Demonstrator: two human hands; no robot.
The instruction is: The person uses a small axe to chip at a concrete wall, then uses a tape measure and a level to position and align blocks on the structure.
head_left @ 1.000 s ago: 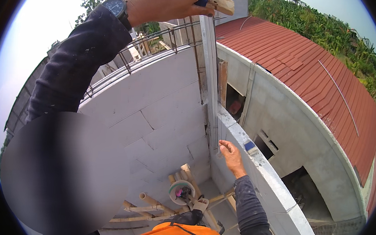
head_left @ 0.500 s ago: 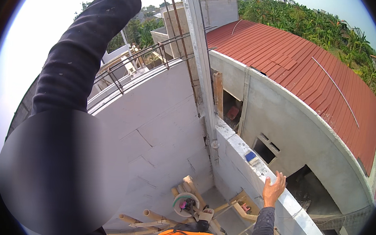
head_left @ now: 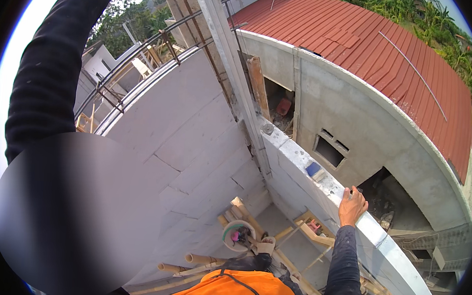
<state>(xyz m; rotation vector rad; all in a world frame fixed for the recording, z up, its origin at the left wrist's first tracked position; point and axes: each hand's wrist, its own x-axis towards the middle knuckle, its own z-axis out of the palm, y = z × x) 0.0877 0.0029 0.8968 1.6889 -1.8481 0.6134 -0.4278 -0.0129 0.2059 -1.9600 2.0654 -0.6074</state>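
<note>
My left arm (head_left: 46, 65) in a dark sleeve reaches up past the top edge, so my left hand is out of view. My right hand (head_left: 353, 206) rests on top of the pale block wall (head_left: 389, 251), fingers apart and bent over it. Farther along that wall top lies a small blue and whitish block-like thing (head_left: 314, 169). A long, pale metal bar (head_left: 221, 41) stands tilted where two walls meet. Beside it, near the wall top, is a small round grey piece (head_left: 268, 129); it looks like a plumb bob, but I cannot see what supports it.
Rebar (head_left: 167, 38) tops the left wall (head_left: 193, 139). Below me are bamboo poles (head_left: 205, 259), a bucket (head_left: 225, 234) and a wooden frame (head_left: 317, 236). A red-roofed building (head_left: 356, 38) stands beyond the right wall. A blurred patch covers the lower left.
My left hand has gone out at the top as the view shifted. My right hand has come down onto the wall top. The round grey piece has risen from below the wall top.
</note>
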